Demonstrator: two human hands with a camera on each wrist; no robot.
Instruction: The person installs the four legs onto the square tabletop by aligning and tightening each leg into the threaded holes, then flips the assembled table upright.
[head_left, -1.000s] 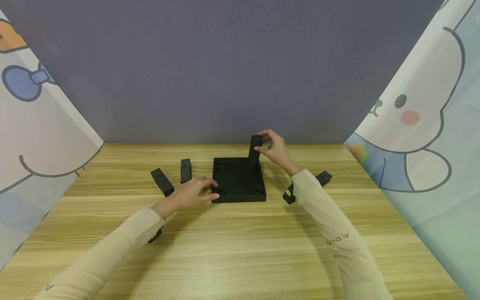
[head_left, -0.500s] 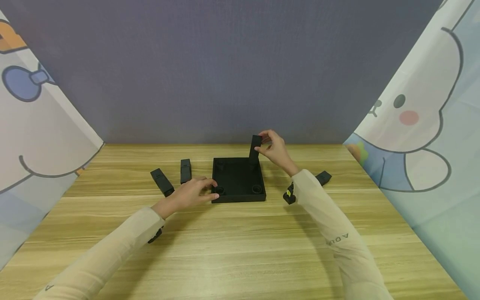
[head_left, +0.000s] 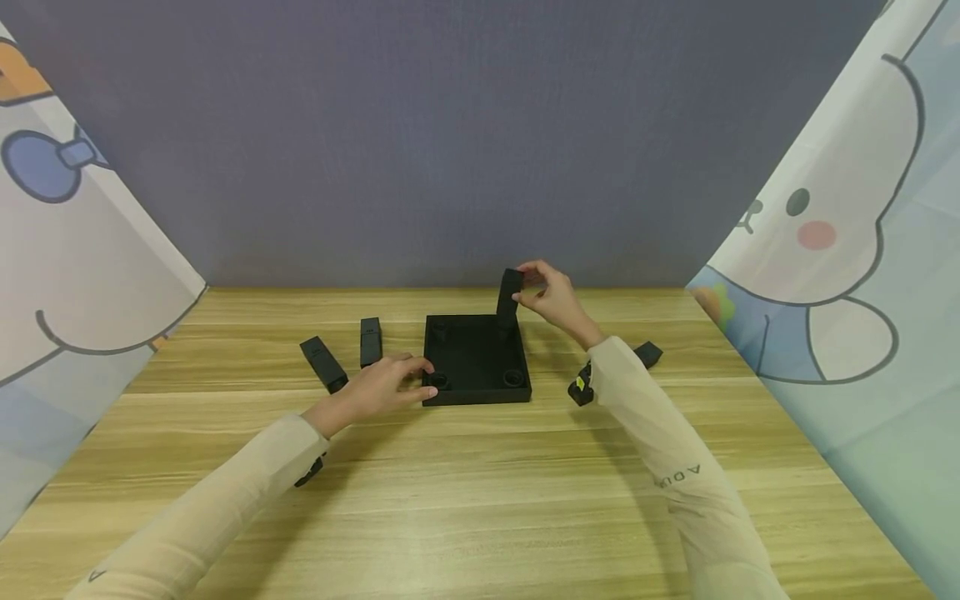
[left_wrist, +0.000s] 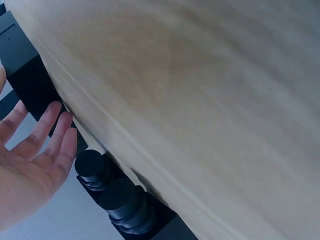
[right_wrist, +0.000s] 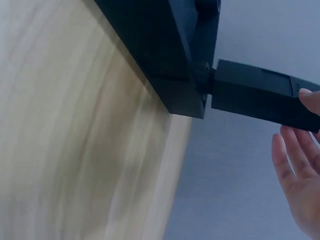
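A black square tabletop [head_left: 472, 358], rimmed and with round sockets at its corners, lies underside up. My right hand [head_left: 553, 298] pinches a black table leg [head_left: 510, 296] between thumb and fingers. The leg stands at the back right corner, leaning slightly. In the right wrist view its narrow round end meets the corner socket [right_wrist: 202, 75]. At the front left corner, the thumb and fingers of my left hand [head_left: 375, 385] hold the tabletop's edge. Loose table legs lie to the left, one farther out [head_left: 324, 364] and another leg [head_left: 371, 342] nearer; their threaded ends show in the left wrist view.
One more black leg [head_left: 648, 355] lies right of the tabletop, partly behind my right sleeve [head_left: 660, 442]. A grey upright panel [head_left: 450, 150] rises along the back edge of the wooden table [head_left: 465, 492]. Cartoon-printed sheets [head_left: 840, 217] flank both sides.
My right hand's grip on the leg shifts a little, the thumb moving slightly toward the leg's right side. My left hand and the tabletop stay put.
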